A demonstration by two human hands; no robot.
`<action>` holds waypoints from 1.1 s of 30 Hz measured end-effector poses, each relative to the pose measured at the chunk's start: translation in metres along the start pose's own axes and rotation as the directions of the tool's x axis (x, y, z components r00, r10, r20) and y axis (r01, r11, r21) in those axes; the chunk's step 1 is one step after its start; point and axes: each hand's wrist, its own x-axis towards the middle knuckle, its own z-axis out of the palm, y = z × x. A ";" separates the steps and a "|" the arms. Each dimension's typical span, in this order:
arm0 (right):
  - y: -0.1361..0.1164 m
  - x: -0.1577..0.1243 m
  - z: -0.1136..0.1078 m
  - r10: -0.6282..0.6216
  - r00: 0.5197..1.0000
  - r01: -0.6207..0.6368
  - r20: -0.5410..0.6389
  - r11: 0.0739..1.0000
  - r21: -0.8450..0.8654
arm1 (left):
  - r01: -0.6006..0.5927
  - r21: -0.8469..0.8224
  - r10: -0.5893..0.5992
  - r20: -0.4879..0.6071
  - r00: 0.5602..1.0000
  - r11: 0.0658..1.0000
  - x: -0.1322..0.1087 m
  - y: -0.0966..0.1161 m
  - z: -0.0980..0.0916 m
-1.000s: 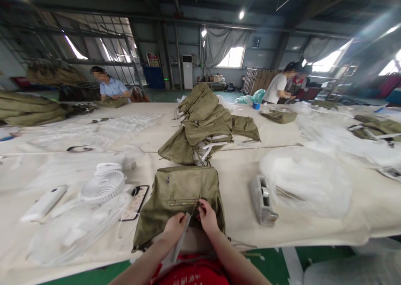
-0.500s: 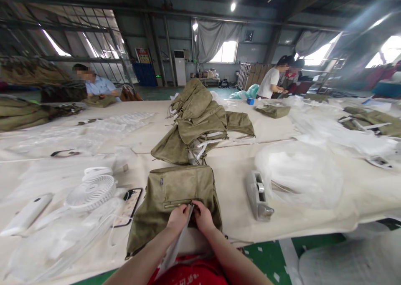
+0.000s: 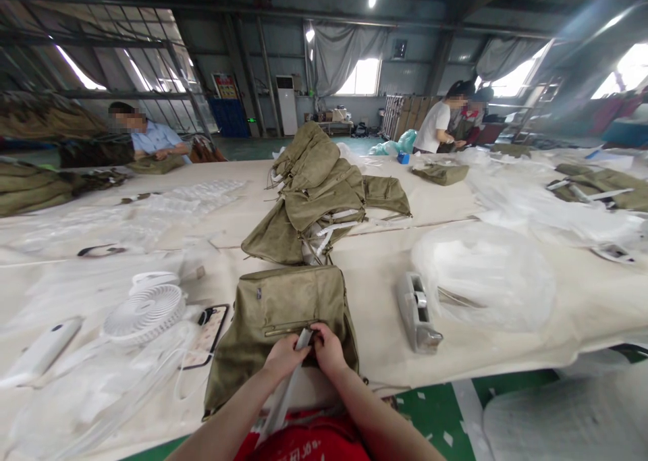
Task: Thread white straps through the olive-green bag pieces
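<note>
across the workroom ran a broad, cloth-covered table (image 3: 372, 295), and toward its far side lay a heap of olive bags (image 3: 324, 184). nearer the person, at the table's front edge, an olive bag (image 3: 291, 295) rested with its zipped face up, its lower part reaching under the forearms (image 3: 241, 407). to its right, well apart, sat a bundle of clear plastic (image 3: 486, 272); to its left stood a white fan (image 3: 144, 316), and between bag and bundle, a tape dispenser (image 3: 420, 312).

a pale strip (image 3: 286, 390) slanted from the person's front up to the middle of the bag. the left hand (image 3: 286, 355) pinched it near its upper end; the right hand (image 3: 328, 348) was curled just beside, at the right end of the zip (image 3: 283, 330), though whether its fingertips gripped anything could not be told.

to do this well, it seemed best to let the table bear the bag's weight, keep the strip flat and untwisted, and steady the zip's end with light pressure; a hard tug would likely have puckered the cloth.
</note>
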 end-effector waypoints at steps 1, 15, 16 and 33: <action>0.000 0.000 0.000 0.003 1.000 -0.004 0.016 1.000 0.006 | 0.005 -0.007 -0.005 0.001 1.000 1.000 0.000 0.000 0.000; -0.007 0.000 -0.004 0.032 0.995 -0.039 -0.092 0.996 -0.077 | 0.099 0.028 -0.096 -0.091 0.991 0.995 0.002 0.007 0.009; -0.009 0.000 -0.004 0.031 0.996 -0.039 -0.089 0.995 -0.093 | 0.109 0.037 -0.105 -0.103 0.989 0.993 -0.001 0.007 0.011; -0.011 0.001 -0.003 0.064 0.997 -0.067 -0.032 0.991 -0.113 | 0.118 0.154 -0.087 -0.192 0.978 0.981 -0.004 0.006 0.018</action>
